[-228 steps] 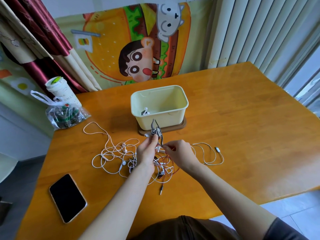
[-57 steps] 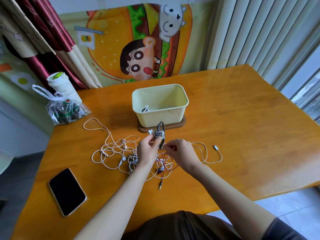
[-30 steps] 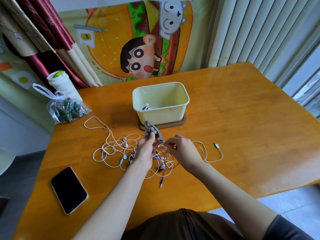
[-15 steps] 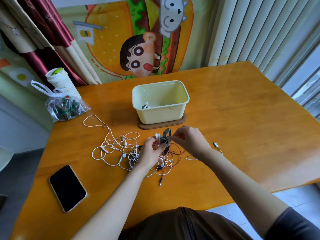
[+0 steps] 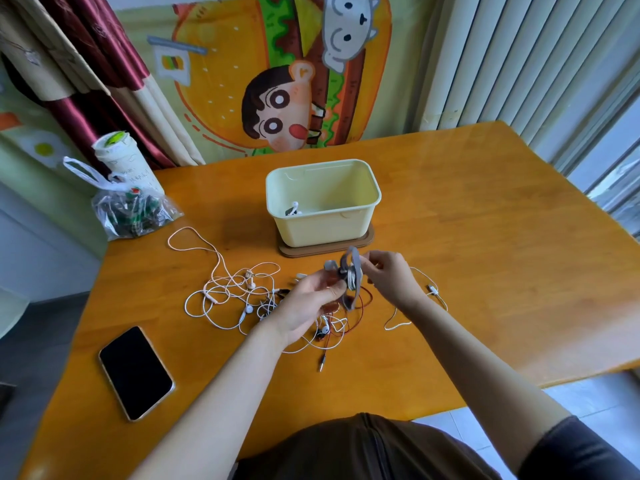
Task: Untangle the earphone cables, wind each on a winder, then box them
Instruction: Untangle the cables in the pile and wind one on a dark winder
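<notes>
Clearly, in the head view, winding is under way. The left hand (image 5: 308, 299) pinches the grey winder (image 5: 350, 265) between thumb and curled fingers, holding it just above the table (image 5: 485, 258), in front of the box (image 5: 322, 226). The right hand (image 5: 389, 277) has its fingertips closed at the winder's top. It seems to hold the white cable (image 5: 352, 279), though the exact hold is hard to make out. A few turns of the cable sit on the winder, and its free end trails right to a plug (image 5: 433, 290) lying on the wood.

The likeliest trouble is underneath. A red lead (image 5: 362, 306) and the tangle (image 5: 239, 296) lie right below the winder. If a loop there is caught on the cable, the next pull could lift it and wind it in. If the left pinch slackens, the turns already laid may spring loose. The plug could also drag or catch as the slack runs out.

Compared with the earliest frame, the slack right of the hands is thinner, one strand where a fuller loop lay. A second ago the right hand was beside the winder; now it is raised to its top. The box, with one earbud (image 5: 294, 206) inside, the phone (image 5: 135, 372) and the bag (image 5: 131, 213) sit as before.
</notes>
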Action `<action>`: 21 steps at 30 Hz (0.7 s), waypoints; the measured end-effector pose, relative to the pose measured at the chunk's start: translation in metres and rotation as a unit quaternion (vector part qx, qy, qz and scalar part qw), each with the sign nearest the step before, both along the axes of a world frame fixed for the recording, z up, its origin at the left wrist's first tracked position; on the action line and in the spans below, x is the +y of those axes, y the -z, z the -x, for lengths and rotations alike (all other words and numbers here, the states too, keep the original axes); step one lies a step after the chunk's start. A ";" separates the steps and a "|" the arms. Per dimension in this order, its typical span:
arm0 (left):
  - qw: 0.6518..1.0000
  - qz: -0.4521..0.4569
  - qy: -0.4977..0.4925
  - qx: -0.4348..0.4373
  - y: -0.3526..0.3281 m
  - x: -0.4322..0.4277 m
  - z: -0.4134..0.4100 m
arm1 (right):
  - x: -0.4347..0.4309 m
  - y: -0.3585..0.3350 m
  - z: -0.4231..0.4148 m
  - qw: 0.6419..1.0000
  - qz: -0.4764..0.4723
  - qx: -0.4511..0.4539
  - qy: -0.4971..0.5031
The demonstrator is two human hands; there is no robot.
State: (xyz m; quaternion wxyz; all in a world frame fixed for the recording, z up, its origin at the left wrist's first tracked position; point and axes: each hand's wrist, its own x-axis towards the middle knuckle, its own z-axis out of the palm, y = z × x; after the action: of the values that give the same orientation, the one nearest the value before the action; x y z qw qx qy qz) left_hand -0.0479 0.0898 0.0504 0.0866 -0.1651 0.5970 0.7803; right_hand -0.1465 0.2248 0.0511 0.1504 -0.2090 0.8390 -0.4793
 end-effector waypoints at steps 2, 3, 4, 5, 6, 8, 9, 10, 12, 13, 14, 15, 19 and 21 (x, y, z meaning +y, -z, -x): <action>0.995 -0.093 -0.045 0.004 -0.003 0.002 0.002 | -0.002 0.002 -0.009 0.998 0.043 -0.050 0.020; 0.991 -0.119 -0.058 0.004 -0.003 0.002 0.003 | -0.004 0.003 -0.013 0.996 0.052 -0.064 0.021; 0.989 -0.135 -0.064 0.003 -0.004 0.002 0.004 | -0.004 0.005 -0.018 0.996 0.055 -0.071 0.020; 0.987 -0.143 -0.069 0.003 -0.004 0.001 0.005 | -0.005 0.008 -0.022 0.996 0.054 -0.075 0.018; 0.987 -0.143 -0.075 0.000 -0.004 0.000 0.006 | -0.006 0.010 -0.026 0.995 0.056 -0.077 0.019; 0.988 -0.127 -0.088 -0.007 -0.003 -0.001 0.006 | -0.007 0.015 -0.032 0.994 0.063 -0.082 0.024; 0.989 -0.116 -0.095 -0.011 -0.001 -0.002 0.007 | -0.008 0.016 -0.033 0.994 0.062 -0.082 0.026; 0.989 -0.107 -0.102 -0.016 0.000 -0.001 0.007 | -0.009 0.017 -0.035 0.995 0.059 -0.082 0.026; 0.988 -0.093 -0.118 -0.025 0.003 0.000 0.007 | -0.011 0.018 -0.038 0.994 0.057 -0.091 0.024; 0.988 -0.088 -0.127 -0.029 0.004 0.001 0.009 | -0.011 0.018 -0.040 0.994 0.055 -0.096 0.024; 0.986 -0.086 -0.139 -0.032 0.004 0.001 0.010 | -0.011 0.019 -0.041 0.993 0.052 -0.099 0.023; 0.983 -0.084 -0.157 -0.034 0.005 0.000 0.011 | -0.010 0.021 -0.042 0.994 0.044 -0.100 0.021; 0.972 -0.030 -0.227 -0.046 0.007 -0.006 0.015 | -0.009 0.023 -0.046 0.998 0.014 -0.069 0.007; 0.972 0.024 -0.228 -0.046 0.009 -0.006 0.015 | -0.011 0.021 -0.047 0.999 -0.001 -0.037 0.004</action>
State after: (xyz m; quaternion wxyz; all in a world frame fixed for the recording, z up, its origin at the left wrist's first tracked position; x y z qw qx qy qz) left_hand -0.0634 0.0840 0.0416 -0.0702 -0.3346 0.5578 0.7563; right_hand -0.0997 0.2139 0.0298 0.1798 -0.1875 0.8343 -0.4863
